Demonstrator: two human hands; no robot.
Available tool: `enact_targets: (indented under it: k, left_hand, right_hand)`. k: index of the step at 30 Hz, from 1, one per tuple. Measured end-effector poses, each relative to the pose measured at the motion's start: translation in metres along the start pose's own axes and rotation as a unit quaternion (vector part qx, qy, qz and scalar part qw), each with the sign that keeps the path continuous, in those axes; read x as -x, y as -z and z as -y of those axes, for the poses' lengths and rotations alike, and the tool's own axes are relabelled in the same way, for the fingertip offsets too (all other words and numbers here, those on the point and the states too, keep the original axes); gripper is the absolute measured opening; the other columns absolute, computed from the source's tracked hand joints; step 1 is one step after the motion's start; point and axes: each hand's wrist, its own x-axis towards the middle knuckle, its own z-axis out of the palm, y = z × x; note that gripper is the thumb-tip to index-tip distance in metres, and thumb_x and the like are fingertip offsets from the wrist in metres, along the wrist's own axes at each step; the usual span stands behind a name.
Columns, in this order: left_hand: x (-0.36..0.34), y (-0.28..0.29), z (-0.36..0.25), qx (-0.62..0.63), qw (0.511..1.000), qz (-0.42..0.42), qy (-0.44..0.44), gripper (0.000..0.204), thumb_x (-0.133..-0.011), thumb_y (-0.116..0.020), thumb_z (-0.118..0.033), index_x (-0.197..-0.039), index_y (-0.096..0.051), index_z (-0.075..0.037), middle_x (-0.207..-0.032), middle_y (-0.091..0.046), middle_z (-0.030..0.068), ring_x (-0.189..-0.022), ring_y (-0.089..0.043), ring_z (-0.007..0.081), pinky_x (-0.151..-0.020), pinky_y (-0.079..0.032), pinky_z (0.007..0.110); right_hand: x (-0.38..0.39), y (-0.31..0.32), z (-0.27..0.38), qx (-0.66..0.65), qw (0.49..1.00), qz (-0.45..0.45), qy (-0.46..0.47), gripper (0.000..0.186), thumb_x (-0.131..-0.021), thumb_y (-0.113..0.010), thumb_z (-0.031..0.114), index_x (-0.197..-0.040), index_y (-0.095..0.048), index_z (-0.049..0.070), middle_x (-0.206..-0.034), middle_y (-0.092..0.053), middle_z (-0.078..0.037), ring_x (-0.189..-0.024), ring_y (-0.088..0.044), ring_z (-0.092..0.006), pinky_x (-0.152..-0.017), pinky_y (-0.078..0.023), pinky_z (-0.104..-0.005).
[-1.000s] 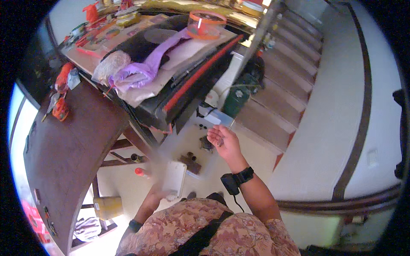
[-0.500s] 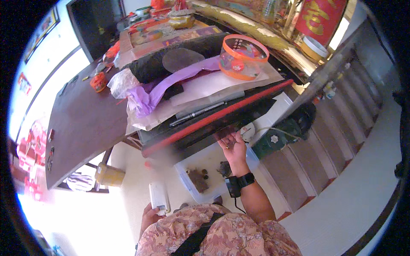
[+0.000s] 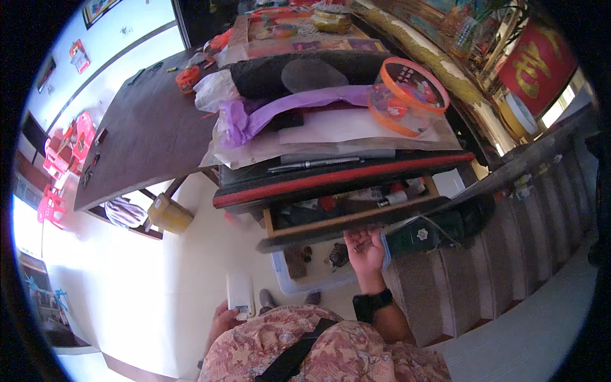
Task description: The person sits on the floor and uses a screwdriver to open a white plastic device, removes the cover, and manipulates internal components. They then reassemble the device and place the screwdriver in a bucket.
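My left hand (image 3: 224, 320) holds a flat white rectangular object (image 3: 240, 296) low on the left; its exact kind is unclear. With the palm turned up, my right hand (image 3: 367, 254) has its fingertips hooked at the lower edge of a dark drawer front (image 3: 305, 238). The drawer stands pulled out beneath the red-edged table top (image 3: 344, 177). Inside lie several mixed items, among them a light bulb (image 3: 393, 198). Partly under the drawer, a clear plastic tub (image 3: 321, 283) on the floor contains a brown block (image 3: 295, 262) and a small turtle-like dark thing (image 3: 338, 254).
A clear container with orange rims (image 3: 407, 102), purple plastic (image 3: 299, 105) and a pen (image 3: 315, 165) lie on the table. A brown side table (image 3: 146, 140) extends left, above a yellowish box (image 3: 170, 214). Steps (image 3: 458, 286) rise at right, next to a dark green object (image 3: 417, 239).
The drawer has come out toward me, showing its contents, and my right hand has moved back with it. My left hand still holds the white object. The view has shifted.
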Motion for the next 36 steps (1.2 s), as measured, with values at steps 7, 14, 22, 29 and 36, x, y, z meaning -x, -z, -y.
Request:
enact_targets:
  k: [7, 14, 22, 29, 36]
  left_hand:
    - [-0.028, 0.019, -0.039, -0.101, 0.994, 0.028, -0.002, 0.038, -0.089, -0.054, -0.014, -0.125, -0.057, 0.0, -0.111, -0.067, 0.0122, -0.094, -0.067, 0.0211, -0.069, -0.058, 0.033]
    - [-0.051, 0.019, -0.064, -0.103, 0.993, 0.049, 0.008, 0.043, -0.086, -0.056, -0.015, -0.126, -0.055, -0.001, -0.109, -0.066, 0.0112, -0.087, -0.066, 0.0194, -0.066, -0.056, 0.031]
    - [-0.058, 0.021, -0.07, -0.093, 0.994, 0.053, 0.038, 0.043, -0.086, -0.055, -0.014, -0.126, -0.055, 0.0, -0.108, -0.066, 0.0114, -0.088, -0.066, 0.0196, -0.066, -0.057, 0.032]
    - [-0.046, 0.027, -0.071, -0.057, 0.998, 0.008, 0.024, 0.043, -0.086, -0.056, -0.013, -0.127, -0.054, 0.001, -0.107, -0.067, 0.0119, -0.086, -0.067, 0.0192, -0.066, -0.058, 0.031]
    - [-0.04, 0.025, -0.077, -0.047, 0.999, -0.002, 0.023, 0.037, -0.087, -0.058, -0.015, -0.122, -0.059, -0.001, -0.106, -0.067, 0.01, -0.088, -0.066, 0.019, -0.07, -0.057, 0.031]
  right_hand:
    - [0.064, 0.0, 0.026, 0.097, 0.992, -0.079, 0.006, 0.028, -0.1, -0.055, 0.032, -0.106, -0.063, 0.007, -0.088, -0.07, -0.011, -0.08, -0.068, -0.0293, -0.079, -0.055, -0.0484]
    - [0.117, -0.094, 0.085, 0.73, 0.646, -0.166, 0.149, 0.034, -0.098, -0.056, 0.034, -0.111, -0.063, 0.004, -0.096, -0.068, -0.013, -0.08, -0.065, -0.0246, -0.072, -0.052, -0.0362]
    - [0.032, -0.213, 0.073, 0.941, 0.153, 0.217, 0.209, 0.051, -0.078, -0.073, 0.046, -0.107, -0.065, 0.006, -0.097, -0.061, -0.016, -0.083, -0.059, -0.0344, -0.073, -0.049, -0.0435]
    - [0.024, -0.19, 0.058, 0.883, 0.192, 0.194, 0.382, 0.037, -0.082, -0.074, 0.032, -0.099, -0.062, 0.003, -0.103, -0.056, -0.014, -0.094, -0.052, -0.0339, -0.08, -0.042, -0.047]
    - [0.073, -0.097, 0.032, 0.895, 0.295, 0.125, 0.311, 0.035, -0.082, -0.078, 0.028, -0.096, -0.061, 0.0, -0.092, -0.06, -0.017, -0.084, -0.059, -0.0359, -0.072, -0.048, -0.0465]
